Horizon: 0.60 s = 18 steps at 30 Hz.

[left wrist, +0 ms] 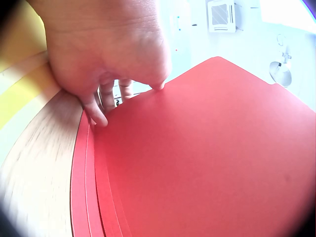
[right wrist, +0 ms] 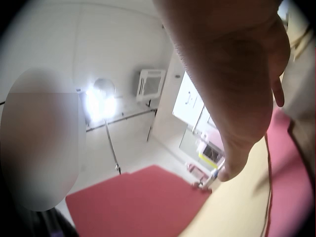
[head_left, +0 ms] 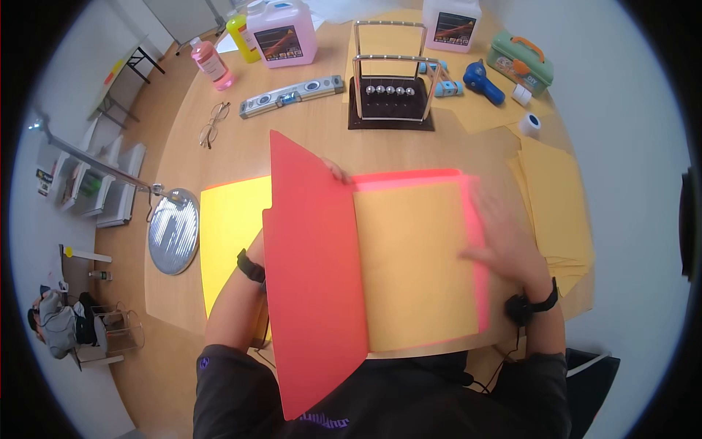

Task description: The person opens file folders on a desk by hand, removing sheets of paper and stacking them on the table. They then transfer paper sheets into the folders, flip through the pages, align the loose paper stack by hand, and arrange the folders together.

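A red folder (head_left: 318, 278) stands raised at its left cover, with a tan sheet (head_left: 417, 263) lying on its right side over pink and red layers. My left hand (head_left: 336, 172) is mostly hidden behind the cover in the head view; in the left wrist view the hand (left wrist: 108, 54) pinches the cover's top edge between thumb and fingers. My right hand (head_left: 501, 230), blurred, has its fingers spread at the tan sheet's right edge, over the pink layer (head_left: 481, 293). In the right wrist view the right hand (right wrist: 237, 89) is at the tan sheet (right wrist: 237, 202).
Yellow sheets (head_left: 234, 241) lie left of the folder, tan envelopes (head_left: 559, 205) at the right. Behind stand a Newton's cradle (head_left: 391, 95), a spirit level (head_left: 292, 96), glasses (head_left: 213, 124), bottles, jugs (head_left: 281, 36), a green toolbox (head_left: 521, 62) and a blue tool (head_left: 482, 84).
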{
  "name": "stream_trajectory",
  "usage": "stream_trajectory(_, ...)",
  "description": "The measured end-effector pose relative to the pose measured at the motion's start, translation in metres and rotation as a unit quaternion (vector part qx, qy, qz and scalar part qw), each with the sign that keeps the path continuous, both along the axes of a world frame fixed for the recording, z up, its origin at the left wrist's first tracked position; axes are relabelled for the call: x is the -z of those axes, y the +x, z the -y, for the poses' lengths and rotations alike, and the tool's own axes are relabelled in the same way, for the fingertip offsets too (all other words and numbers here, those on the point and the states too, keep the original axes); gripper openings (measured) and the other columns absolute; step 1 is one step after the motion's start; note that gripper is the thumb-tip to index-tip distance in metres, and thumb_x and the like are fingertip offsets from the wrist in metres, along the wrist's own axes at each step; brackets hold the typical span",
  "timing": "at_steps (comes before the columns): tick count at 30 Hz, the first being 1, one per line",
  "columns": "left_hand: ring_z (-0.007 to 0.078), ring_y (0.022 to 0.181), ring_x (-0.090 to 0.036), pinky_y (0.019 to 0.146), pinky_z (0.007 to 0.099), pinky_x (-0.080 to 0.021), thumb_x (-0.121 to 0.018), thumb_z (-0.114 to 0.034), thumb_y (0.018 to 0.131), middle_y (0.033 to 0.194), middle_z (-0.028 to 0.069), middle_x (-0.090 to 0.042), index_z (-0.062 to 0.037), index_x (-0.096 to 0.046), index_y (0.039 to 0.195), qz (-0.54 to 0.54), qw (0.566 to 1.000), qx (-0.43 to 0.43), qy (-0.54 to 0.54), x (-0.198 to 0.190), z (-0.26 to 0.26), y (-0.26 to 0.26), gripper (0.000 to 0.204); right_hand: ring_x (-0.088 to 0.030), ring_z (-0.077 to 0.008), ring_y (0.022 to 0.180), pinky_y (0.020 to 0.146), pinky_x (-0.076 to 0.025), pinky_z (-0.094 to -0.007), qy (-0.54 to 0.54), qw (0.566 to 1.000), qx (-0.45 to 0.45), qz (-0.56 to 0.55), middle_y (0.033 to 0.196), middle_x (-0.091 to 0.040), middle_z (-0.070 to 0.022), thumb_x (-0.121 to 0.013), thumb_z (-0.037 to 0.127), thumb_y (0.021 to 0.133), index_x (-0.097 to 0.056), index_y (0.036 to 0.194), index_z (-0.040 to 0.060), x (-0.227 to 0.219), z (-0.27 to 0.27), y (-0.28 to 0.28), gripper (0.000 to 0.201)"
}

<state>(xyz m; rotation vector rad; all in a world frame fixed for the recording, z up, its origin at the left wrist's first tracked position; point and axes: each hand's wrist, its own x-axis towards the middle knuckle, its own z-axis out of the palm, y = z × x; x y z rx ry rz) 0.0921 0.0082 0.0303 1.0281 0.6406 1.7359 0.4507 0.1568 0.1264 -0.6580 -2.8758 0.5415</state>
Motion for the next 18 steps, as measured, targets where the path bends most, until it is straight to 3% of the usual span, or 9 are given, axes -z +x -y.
stream_trajectory(6, 0.0228, 0.107, -0.057, 0.099, 0.0390, -0.048, -0.062, -0.024, 0.102, 0.104, 0.0063, -0.059, -0.0053, -0.057, 0.107, -0.015, 0.999, 0.006, 0.031, 0.010, -0.003, -0.002, 0.020, -0.036, -0.0391, 0.145, 0.119, -0.030, -0.0494, 0.037, 0.997, -0.049, 0.054, 0.159, -0.036, -0.0225, -0.079, 0.050, 0.081, -0.036, 0.152, -0.0071, 0.011, 0.011, -0.005, 0.101)
stream_trajectory(10, 0.0208, 0.106, -0.057, 0.099, 0.0355, -0.048, -0.062, -0.026, 0.102, 0.106, 0.0068, -0.059, -0.0058, -0.056, 0.107, 0.015, 0.999, 0.008, -0.032, 0.007, 0.001, 0.000, 0.022, -0.038, -0.0388, 0.143, 0.119, -0.031, -0.0490, 0.029, 0.998, -0.045, 0.036, 0.157, -0.040, -0.0216, -0.080, 0.044, 0.082, -0.040, 0.151, -0.0033, 0.010, 0.014, -0.007, 0.093)
stream_trajectory(12, 0.0376, 0.104, -0.061, 0.095, 0.0520, -0.050, -0.060, -0.033, 0.101, 0.105, 0.0156, -0.062, -0.0044, -0.064, 0.109, -0.035, 0.999, -0.027, 0.016, 0.004, -0.003, -0.001, 0.030, -0.044, -0.0380, 0.138, 0.117, -0.035, -0.0469, -0.053, 0.997, -0.059, -0.012, 0.151, -0.048, -0.0202, -0.081, 0.029, 0.083, -0.055, 0.139, 0.0010, 0.008, 0.012, -0.011, 0.068)
stream_trajectory(13, 0.0376, 0.104, -0.061, 0.095, 0.0520, -0.050, -0.060, -0.033, 0.101, 0.105, 0.0156, -0.062, -0.0044, -0.064, 0.109, -0.039, 0.999, -0.032, 0.015, 0.003, 0.002, 0.002, 0.030, -0.044, -0.0380, 0.138, 0.117, -0.035, -0.0469, -0.054, 0.996, -0.065, -0.016, 0.151, -0.048, -0.0202, -0.081, 0.029, 0.083, -0.055, 0.139, 0.0010, 0.010, 0.009, -0.012, 0.068)
stream_trajectory(15, 0.0334, 0.100, -0.059, 0.094, 0.0499, -0.050, -0.058, -0.033, 0.103, 0.102, 0.0140, -0.060, -0.0037, -0.062, 0.108, -0.033, 0.997, -0.054, -0.049, -0.037, 0.018, 0.021, 0.030, -0.050, -0.0365, 0.134, 0.113, -0.040, -0.0438, -0.111, 0.989, -0.084, -0.050, 0.144, -0.055, -0.0177, -0.076, 0.010, 0.084, -0.065, 0.122, 0.0020, 0.015, 0.002, -0.012, 0.041)
stream_trajectory(16, 0.0334, 0.100, -0.059, 0.094, 0.0499, -0.050, -0.058, -0.033, 0.103, 0.102, 0.0140, -0.060, -0.0037, -0.062, 0.108, -0.034, 0.997, -0.057, -0.045, -0.047, 0.023, 0.022, 0.030, -0.050, -0.0365, 0.134, 0.113, -0.040, -0.0438, -0.107, 0.989, -0.087, -0.051, 0.144, -0.055, -0.0177, -0.076, 0.010, 0.084, -0.065, 0.122, 0.0020, 0.017, 0.002, -0.013, 0.041)
stream_trajectory(18, 0.0154, 0.104, -0.056, 0.095, 0.0325, -0.049, -0.062, -0.026, 0.102, 0.115, 0.0049, -0.056, -0.0094, -0.055, 0.112, 0.032, 0.994, 0.026, -0.105, -0.058, 0.026, 0.022, 0.021, -0.055, -0.0337, 0.129, 0.110, -0.044, -0.0434, -0.146, 0.982, -0.037, -0.112, 0.137, -0.060, -0.0148, -0.068, 0.000, 0.085, -0.067, 0.104, -0.0006, 0.017, 0.001, -0.011, 0.019)
